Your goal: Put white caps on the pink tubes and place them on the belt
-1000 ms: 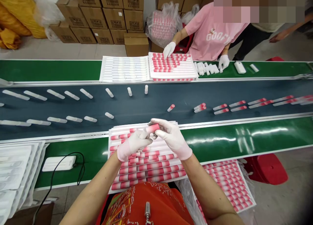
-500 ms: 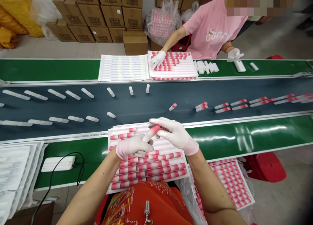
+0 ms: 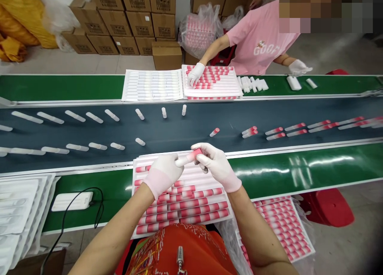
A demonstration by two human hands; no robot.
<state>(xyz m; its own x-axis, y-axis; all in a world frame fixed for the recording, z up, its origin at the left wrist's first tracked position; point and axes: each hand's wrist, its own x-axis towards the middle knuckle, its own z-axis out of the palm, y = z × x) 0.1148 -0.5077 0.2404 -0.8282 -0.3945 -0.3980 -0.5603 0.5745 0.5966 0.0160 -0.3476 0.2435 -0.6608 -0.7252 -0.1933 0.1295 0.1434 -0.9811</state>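
Observation:
Both my hands wear thin white gloves and meet over a white tray point(image 3: 140, 227) of pink-and-white tubes at the near green ledge. My left hand point(image 3: 163, 174) grips the white end of one pink-and-white tube point(image 3: 188, 158). My right hand point(image 3: 218, 166) pinches its pink end. The tube lies almost level between them, just above the tray's far half. Rows of the same tubes point(image 3: 185, 211) fill the tray's near half.
A dark conveyor belt point(image 3: 191, 127) carries white tubes on the left and pink-capped ones on the right. Across it, a person in a pink shirt point(image 3: 260, 39) touches a tray of tubes point(image 3: 215, 87). White trays point(image 3: 18, 207), a white power bank point(image 3: 72, 200), and cartons point(image 3: 131, 19) surround.
My hands shifted slightly and the tube swung from tilted to nearly level. Items on the belt drifted right. The person opposite moved one hand to the right.

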